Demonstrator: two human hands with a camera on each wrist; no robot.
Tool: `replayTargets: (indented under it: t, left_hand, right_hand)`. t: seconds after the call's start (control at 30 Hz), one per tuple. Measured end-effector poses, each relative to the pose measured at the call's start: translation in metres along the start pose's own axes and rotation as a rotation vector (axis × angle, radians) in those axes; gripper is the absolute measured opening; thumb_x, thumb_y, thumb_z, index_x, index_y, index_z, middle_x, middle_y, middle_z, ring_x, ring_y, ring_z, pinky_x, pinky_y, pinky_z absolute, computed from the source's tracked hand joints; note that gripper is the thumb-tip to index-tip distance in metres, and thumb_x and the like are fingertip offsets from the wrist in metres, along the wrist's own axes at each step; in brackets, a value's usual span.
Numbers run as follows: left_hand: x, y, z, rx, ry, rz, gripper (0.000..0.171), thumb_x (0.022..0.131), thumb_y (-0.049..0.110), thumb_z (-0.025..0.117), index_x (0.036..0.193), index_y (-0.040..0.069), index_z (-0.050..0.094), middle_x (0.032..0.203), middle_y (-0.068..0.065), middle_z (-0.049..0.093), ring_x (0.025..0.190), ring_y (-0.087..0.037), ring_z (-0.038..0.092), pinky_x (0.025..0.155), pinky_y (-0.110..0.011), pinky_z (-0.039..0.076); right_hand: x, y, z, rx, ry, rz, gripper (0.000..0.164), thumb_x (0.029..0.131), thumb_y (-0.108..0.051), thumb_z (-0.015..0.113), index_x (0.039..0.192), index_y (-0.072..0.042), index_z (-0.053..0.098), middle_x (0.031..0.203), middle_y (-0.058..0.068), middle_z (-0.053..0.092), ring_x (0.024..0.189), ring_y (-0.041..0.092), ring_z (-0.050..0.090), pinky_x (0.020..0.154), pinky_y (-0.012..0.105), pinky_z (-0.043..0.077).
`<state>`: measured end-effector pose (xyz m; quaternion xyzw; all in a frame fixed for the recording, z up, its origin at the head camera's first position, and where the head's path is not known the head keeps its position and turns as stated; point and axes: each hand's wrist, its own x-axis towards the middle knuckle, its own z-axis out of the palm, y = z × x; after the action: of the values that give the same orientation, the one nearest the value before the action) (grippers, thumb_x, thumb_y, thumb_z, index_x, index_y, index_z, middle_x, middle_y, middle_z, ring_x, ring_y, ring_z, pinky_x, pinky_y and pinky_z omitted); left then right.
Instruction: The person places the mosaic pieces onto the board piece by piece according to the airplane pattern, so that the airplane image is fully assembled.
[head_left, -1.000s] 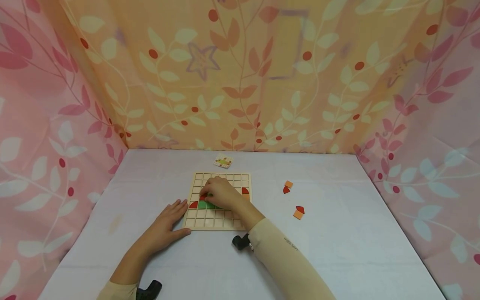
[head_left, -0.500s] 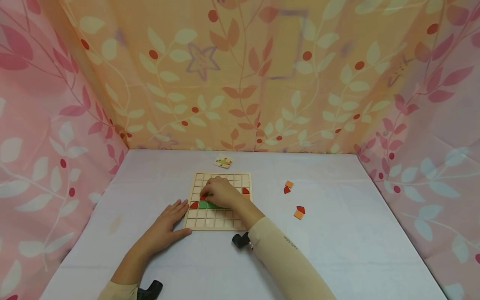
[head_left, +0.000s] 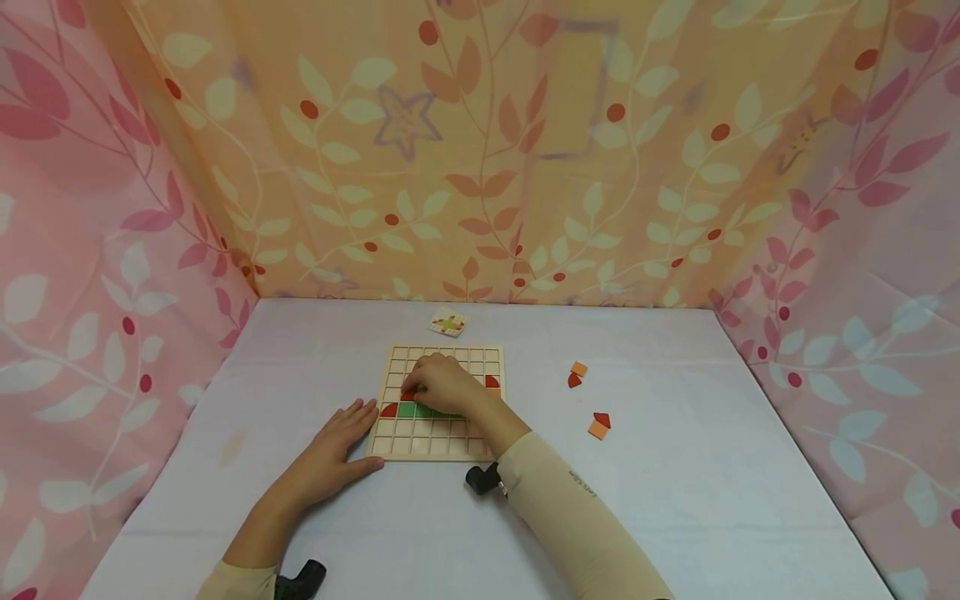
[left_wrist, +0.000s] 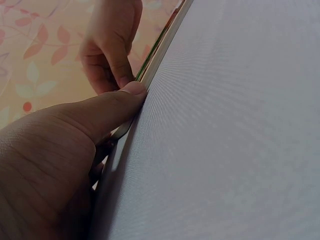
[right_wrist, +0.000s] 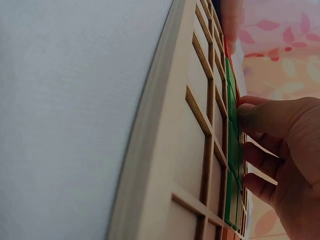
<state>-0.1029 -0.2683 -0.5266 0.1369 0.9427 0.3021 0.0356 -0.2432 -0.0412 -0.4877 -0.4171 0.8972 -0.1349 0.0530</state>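
A square wooden grid board (head_left: 431, 446) lies on the table with a row of green square tiles (head_left: 406, 409) set in its cells. At the left end of that row sits a red quarter-round tile (head_left: 388, 410); another red tile (head_left: 491, 381) is near the board's right edge. My right hand (head_left: 450, 387) reaches over the board, its thumb and forefinger pinching a red tile (head_left: 407, 396) just above the green row; the palm hides several cells. Flat with fingers straight, my left hand (head_left: 333, 446) rests beside the board, thumb (left_wrist: 134, 89) and fingertips at its left edge.
To the right lie two small groups: an orange square (head_left: 579, 367) with a red piece (head_left: 574, 380), and an orange square (head_left: 597, 430) with a red piece (head_left: 602, 419). A printed pattern card (head_left: 447, 322) lies behind the board. Patterned curtains (head_left: 480, 167) enclose the table.
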Motion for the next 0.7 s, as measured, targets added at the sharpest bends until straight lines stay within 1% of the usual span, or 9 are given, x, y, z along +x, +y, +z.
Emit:
replayTargets:
  t: [0.23,0.47,0.7]
  left_hand:
    - [-0.0001,-0.0015,0.0007,-0.002,0.002,0.001,0.09,0.087,0.048,0.079,0.159,0.011,0.039,0.168,-0.002,0.03,0.158,-0.031,0.018,0.128,-0.055,0.013]
    - [-0.0008,0.0001,0.0003,-0.004,0.004,-0.001,0.09,0.087,0.046,0.08,0.158,0.011,0.039,0.168,-0.003,0.031,0.158,-0.032,0.018,0.128,-0.055,0.013]
    - [-0.0007,0.0005,0.0003,0.002,0.006,-0.004,0.09,0.087,0.047,0.08,0.159,0.012,0.039,0.168,-0.003,0.03,0.158,-0.031,0.018,0.128,-0.056,0.014]
  right_hand:
    - [0.0005,-0.0013,-0.0014,-0.008,-0.003,0.007,0.024,0.095,-0.023,0.073,0.117,-0.03,0.078,0.114,-0.01,0.069,0.111,0.014,0.059,0.101,0.037,0.048]
    - [0.0011,-0.0016,-0.002,0.008,-0.015,0.018,0.023,0.095,-0.022,0.073,0.116,-0.029,0.079,0.113,-0.01,0.069,0.112,0.014,0.059,0.104,0.039,0.048]
    - [0.0013,0.0012,-0.0009,0.026,-0.013,0.005,0.022,0.095,-0.021,0.071,0.114,-0.029,0.079,0.11,-0.012,0.069,0.109,0.012,0.058,0.101,0.036,0.047]
